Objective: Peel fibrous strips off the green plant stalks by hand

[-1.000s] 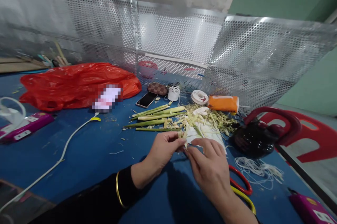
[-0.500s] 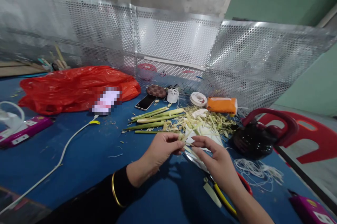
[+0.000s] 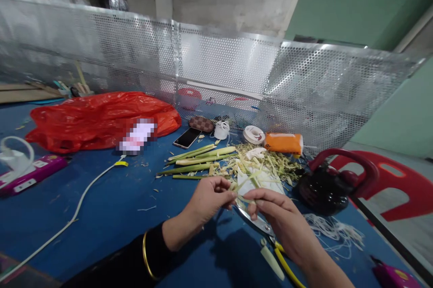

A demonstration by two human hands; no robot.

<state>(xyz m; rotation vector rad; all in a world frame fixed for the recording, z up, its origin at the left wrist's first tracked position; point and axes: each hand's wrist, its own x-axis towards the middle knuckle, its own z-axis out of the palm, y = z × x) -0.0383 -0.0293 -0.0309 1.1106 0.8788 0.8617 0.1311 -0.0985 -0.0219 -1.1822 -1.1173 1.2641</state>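
Note:
Between my hands is a pale green plant strip, thin and partly hidden by the fingers. My left hand pinches one part of it between thumb and forefinger. Close to its right, my right hand has thumb and fingers pressed together on the strip's other part. Under the hands lie scissors with silver blades and yellow grips. A pale, flat-handled tool rests beside them. Behind the hands are peeled green stalks and a heap of plant shavings, partly over white paper.
A black kettle stands at the right, near tangled white string. Further back are an orange packet, a tape roll, a dark phone and a red plastic bag. A white cable crosses the left side.
My right hand has come down and closed its fingertips on the strip; before, its fingers were more apart. My left hand keeps its pinch. The view has tilted up slightly.

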